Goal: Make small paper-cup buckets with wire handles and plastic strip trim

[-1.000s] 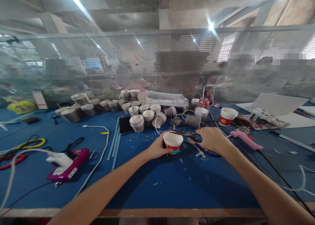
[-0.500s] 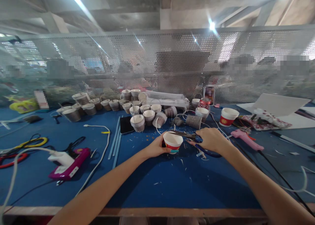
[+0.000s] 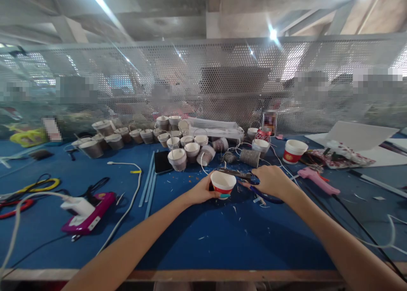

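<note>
Cup (image 3: 223,183) gripped by left hand (image 3: 202,191) is seemingly being trimmed, right hand (image 3: 271,180) gripping scissors (image 3: 238,173), any next cut needing steadiness.

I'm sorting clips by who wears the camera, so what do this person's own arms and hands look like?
The left forearm and right forearm show no sleeve, watch or bracelet. The left hand is ungloved, with a turquoise thumbnail. The right hand is ungloved too; its nails are hard to make out.
</note>
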### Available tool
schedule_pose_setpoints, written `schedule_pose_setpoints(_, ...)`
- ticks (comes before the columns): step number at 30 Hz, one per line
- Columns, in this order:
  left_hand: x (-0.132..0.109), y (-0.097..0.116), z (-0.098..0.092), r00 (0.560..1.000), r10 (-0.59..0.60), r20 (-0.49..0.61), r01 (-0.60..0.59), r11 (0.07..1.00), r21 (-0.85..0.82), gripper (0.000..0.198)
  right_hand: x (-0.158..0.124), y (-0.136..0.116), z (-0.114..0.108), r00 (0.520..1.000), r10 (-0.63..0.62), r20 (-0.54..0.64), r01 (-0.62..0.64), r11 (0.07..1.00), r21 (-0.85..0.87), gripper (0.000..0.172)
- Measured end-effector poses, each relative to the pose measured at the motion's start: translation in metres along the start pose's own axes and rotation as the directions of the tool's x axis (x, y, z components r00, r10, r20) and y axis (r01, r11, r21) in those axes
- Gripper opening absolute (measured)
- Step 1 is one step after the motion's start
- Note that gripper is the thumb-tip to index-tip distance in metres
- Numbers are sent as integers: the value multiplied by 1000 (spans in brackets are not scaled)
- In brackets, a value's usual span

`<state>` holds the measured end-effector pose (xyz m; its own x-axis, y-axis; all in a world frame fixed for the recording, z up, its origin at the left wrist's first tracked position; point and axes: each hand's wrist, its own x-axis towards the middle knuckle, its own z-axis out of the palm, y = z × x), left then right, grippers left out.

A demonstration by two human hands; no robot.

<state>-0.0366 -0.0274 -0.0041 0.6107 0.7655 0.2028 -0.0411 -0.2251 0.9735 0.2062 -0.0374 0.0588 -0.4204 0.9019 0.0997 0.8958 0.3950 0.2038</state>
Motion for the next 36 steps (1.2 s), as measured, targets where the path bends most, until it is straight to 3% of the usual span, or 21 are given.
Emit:
schedule_pose_setpoints(7,-1,7,1,999,-53,2,53,998,16,66,0,1,0,1000,-8,10,8,1000,-3,62)
schedule_pose_setpoints(12,-2,4,5,998,-68,11,67,997,40,80,0,1,-2,1000,-9,23,9,1000,-12,58)
schedule_pose_setpoints(17,-1,1,7,998,-30,-57,38,990,137,70,-1,1,-3,1000,-4,23,4,1000,-7,58)
schedule_pose_setpoints(36,1,-4,1,999,-32,-13,32,999,36,79,-2,0,-3,1000,-19,19,18,1000,23,61)
